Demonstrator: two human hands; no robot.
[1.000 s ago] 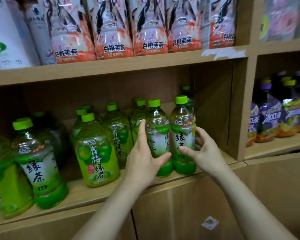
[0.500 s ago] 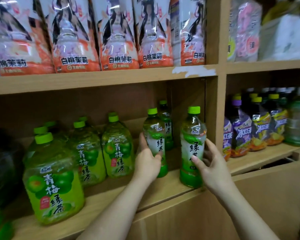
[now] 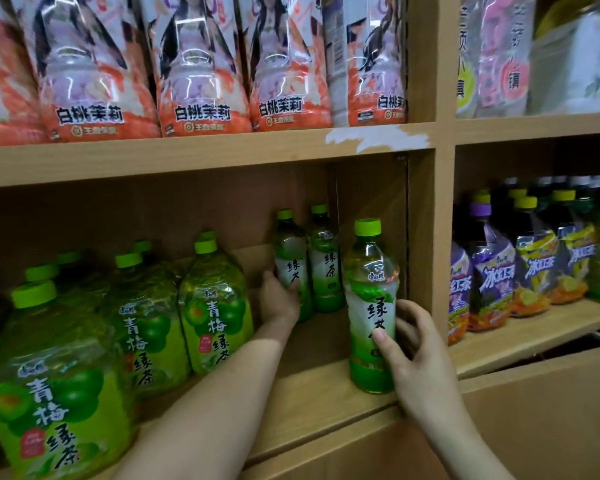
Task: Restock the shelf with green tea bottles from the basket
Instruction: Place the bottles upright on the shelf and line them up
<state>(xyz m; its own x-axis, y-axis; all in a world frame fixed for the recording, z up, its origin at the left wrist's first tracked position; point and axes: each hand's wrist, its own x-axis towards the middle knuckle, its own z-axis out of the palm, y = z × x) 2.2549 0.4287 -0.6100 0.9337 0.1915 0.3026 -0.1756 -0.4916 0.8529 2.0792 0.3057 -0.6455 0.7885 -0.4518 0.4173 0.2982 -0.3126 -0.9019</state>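
Along the left of the light wooden shelf stand big squat plastic bottles of green plum tea with yellow-green labels and lime caps, several deep, the nearest one large at the front edge. Above them, on the next board up, a row of tall bottles wrapped in pink-and-orange sleeves with a drawn figure fills the width.

The person's left hand reaches deep into the compartment, past the plum teas. Its fingers wrap the lower part of a slim clear green tea bottle with a white-and-green label and lime cap, which stands upright near the back. Touching that bottle on its right is a second slim green tea bottle of the same kind, also upright, close to the back wall.

Further forward, near the front edge and just beside the right side wall of the compartment, a third slim green tea bottle stands upright on the board. The right hand grasps it low on the label, thumb across the front and fingers curled round behind.

Beyond the upright divider, the neighbouring shelf holds dark iced tea bottles with purple and yellow wrappers, packed side by side. No basket shows from here.
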